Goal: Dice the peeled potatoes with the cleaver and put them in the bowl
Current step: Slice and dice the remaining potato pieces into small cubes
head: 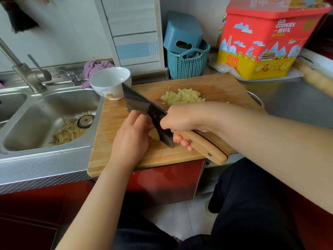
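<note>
My right hand (182,120) grips the cleaver (144,109) where the dark blade meets its wooden handle (207,147). The blade stands edge-down on the wooden cutting board (111,127). My left hand (131,136) holds a piece of peeled potato (154,134) against the blade's left face; most of the piece is hidden under my fingers. A heap of diced potato (182,97) lies at the far middle of the board. A white bowl (110,83) with a cat picture stands at the board's far left corner, and I see nothing in it.
A steel sink (36,123) with potato peelings (68,132) lies left of the board, a tap (23,69) behind it. Behind the board stand a teal basket (187,65) and a red and yellow cookie tin (266,38). A rolling pin (313,78) lies at the right.
</note>
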A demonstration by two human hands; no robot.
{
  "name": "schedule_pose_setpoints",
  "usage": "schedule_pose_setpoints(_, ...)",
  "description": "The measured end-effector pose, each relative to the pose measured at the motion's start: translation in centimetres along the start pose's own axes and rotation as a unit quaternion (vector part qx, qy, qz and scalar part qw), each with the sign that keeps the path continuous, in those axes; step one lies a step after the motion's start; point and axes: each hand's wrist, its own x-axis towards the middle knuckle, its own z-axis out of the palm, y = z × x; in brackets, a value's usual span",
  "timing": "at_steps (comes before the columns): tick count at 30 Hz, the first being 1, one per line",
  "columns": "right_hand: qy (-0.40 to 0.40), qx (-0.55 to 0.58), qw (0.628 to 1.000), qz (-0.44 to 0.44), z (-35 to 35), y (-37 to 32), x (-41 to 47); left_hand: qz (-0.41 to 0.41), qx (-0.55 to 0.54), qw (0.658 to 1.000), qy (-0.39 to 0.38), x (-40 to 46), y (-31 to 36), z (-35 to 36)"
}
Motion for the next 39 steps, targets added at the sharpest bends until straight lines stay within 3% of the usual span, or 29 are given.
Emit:
schedule_pose_setpoints(8,0.021,-0.001,0.998,-0.052,0.3,1.3,0.0,0.003,0.005,1.000,0.003,-0.1,0.2,-0.1)
schedule_pose_setpoints(12,-0.036,0.058,0.993,-0.092,-0.1,2.1,0.4,0.001,0.004,1.000,0.000,-0.1,0.1,-0.1)
schedule_pose_setpoints(22,-0.094,0.083,0.991,-0.047,-1.0,2.1,1.0,0.003,0.021,1.000,-0.003,-0.3,0.3,-0.2)
schedule_pose_setpoints(29,-0.067,0.058,0.996,-0.029,-1.2,1.9,1.0,-0.010,0.013,1.000,-0.014,-0.3,0.2,-0.1)
schedule_pose_setpoints(39,0.061,-0.020,0.991,-0.115,-0.1,2.3,0.7,-0.011,0.014,1.000,0.001,-0.3,0.1,0.1)
